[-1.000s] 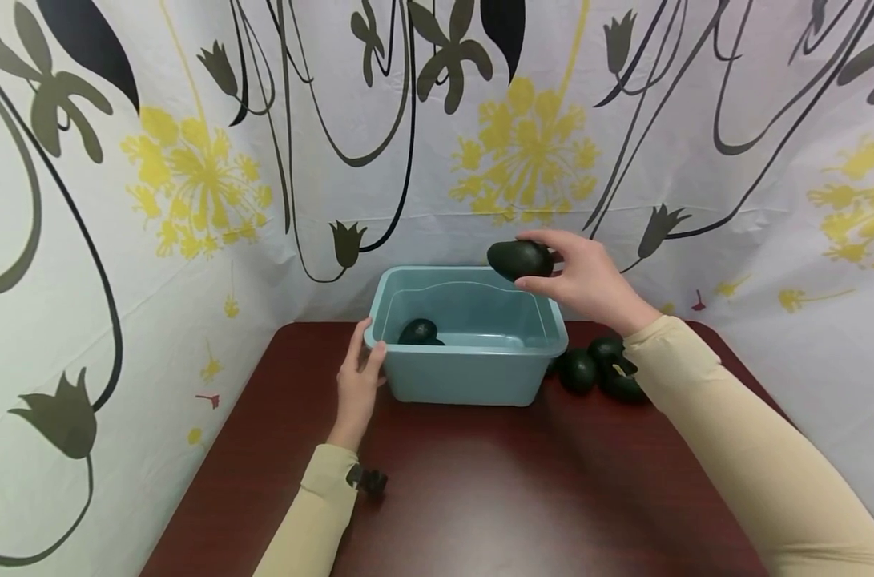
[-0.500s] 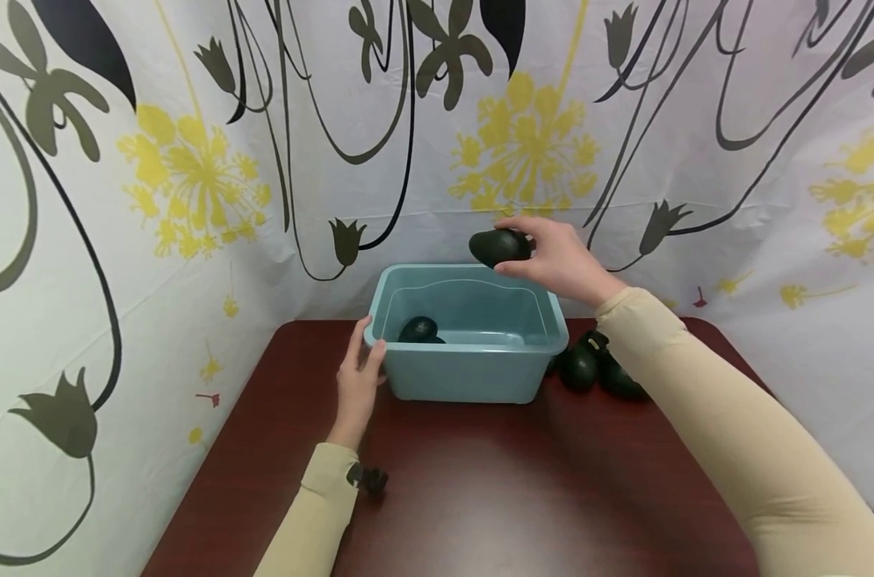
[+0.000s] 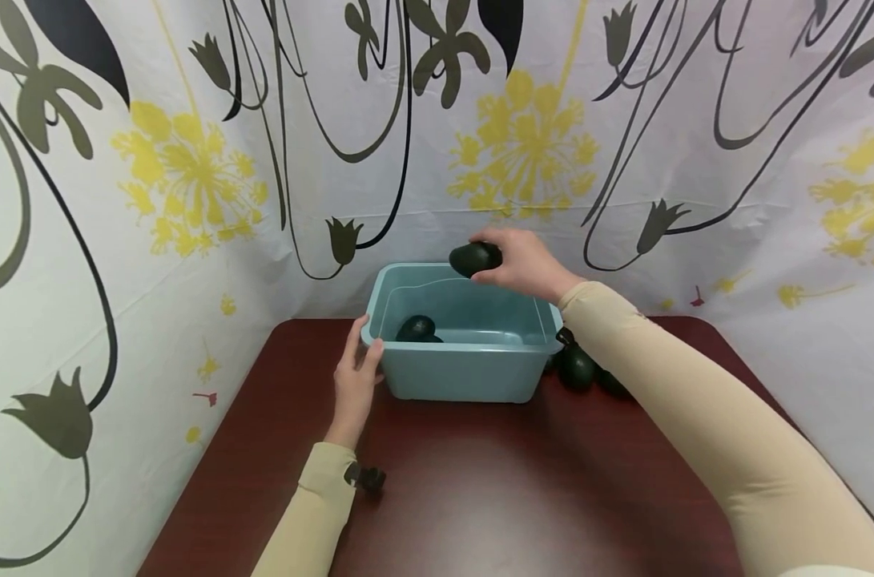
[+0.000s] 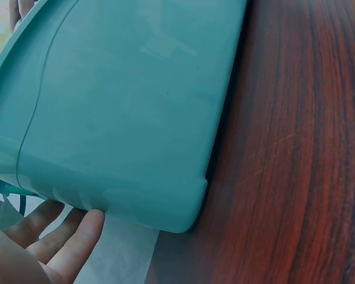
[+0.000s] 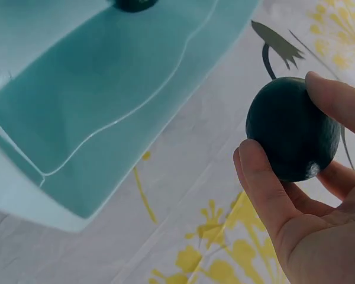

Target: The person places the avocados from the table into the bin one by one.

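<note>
In the head view my right hand [image 3: 521, 263] holds a dark green avocado [image 3: 474, 260] between thumb and fingers, above the far part of the blue-green plastic bin [image 3: 465, 373]. The right wrist view shows the held avocado [image 5: 291, 129] apart from the bin wall. My left hand [image 3: 355, 385] grips the bin's front left corner, thumb toward the front and fingers along the left side. Left-hand fingertips [image 4: 94, 219] touch the outer wall in the left wrist view, where the thumb is hidden. Inside the bin an avocado [image 3: 416, 328] lies at the left, with another partly hidden beside it.
Several avocados [image 3: 577, 370] lie on the dark red-brown table [image 3: 437, 489] just right of the bin, partly covered by the right forearm. Behind the bin hangs a white cloth [image 3: 422, 192] with flower prints, which also lines both sides.
My right hand has carried the avocado leftward over the bin, rising a little and then lowering. The left hand keeps its place on the bin's corner.
</note>
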Demonstrator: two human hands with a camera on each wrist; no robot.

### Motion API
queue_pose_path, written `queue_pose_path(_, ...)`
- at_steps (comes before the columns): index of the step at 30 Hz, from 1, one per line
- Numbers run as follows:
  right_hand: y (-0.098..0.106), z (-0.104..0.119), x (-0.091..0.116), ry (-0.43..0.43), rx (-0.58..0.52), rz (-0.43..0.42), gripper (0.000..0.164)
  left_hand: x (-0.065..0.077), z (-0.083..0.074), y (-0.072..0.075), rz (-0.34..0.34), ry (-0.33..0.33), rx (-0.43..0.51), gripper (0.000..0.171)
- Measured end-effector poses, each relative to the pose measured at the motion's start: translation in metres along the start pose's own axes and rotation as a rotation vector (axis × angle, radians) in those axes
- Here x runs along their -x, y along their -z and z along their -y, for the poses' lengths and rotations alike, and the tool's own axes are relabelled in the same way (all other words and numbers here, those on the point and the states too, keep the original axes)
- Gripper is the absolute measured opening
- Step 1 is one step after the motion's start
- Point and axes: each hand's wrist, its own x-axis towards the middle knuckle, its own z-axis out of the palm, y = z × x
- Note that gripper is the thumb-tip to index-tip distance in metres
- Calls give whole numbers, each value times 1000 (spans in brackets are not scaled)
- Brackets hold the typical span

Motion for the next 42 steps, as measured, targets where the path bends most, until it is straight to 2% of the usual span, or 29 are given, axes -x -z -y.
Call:
queue_pose_path(8, -9, 5, -4, 45, 45, 23, 65, -1, 3, 2, -6, 0, -3, 53)
queue_pose_path(26, -16, 1, -2, -5, 54, 69, 64, 1, 2, 2, -9, 17, -12, 51)
queue_pose_path(36, -17, 0, -1, -4, 52, 99, 62, 0, -1, 3, 9, -2, 9, 54)
queue_pose_path(42, -18, 0, 1, -22, 52, 114, 62, 0, -2, 3, 26, 11, 32, 55)
